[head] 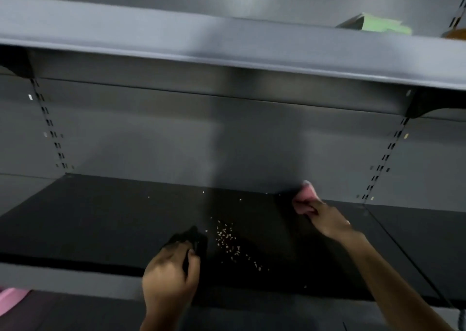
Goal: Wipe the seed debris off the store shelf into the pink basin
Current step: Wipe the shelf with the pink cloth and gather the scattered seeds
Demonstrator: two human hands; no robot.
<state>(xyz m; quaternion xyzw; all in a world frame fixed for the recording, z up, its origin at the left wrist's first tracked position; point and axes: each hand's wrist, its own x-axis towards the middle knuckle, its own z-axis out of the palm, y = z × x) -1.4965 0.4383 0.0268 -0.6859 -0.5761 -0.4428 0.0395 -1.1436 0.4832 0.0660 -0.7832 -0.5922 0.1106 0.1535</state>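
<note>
Head view: right hand (pixel 325 219) grips pink cloth (pixel 305 199), left hand (pixel 171 272) curled beside seeds (pixel 229 240) on shelf (pixel 100 217).

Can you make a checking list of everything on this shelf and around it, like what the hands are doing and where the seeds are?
Surface: dark shelf, mostly bare.
Job's things: seed debris scattered mid-shelf, a few specks near the back; pink basin barely showing, lower left.
Clutter: green packet on upper shelf.
Hands: right hand grips pink cloth at the back; left hand holds something dark, unclear.
Cables: nothing seen.
Surroundings: grey back panel, slotted uprights.
</note>
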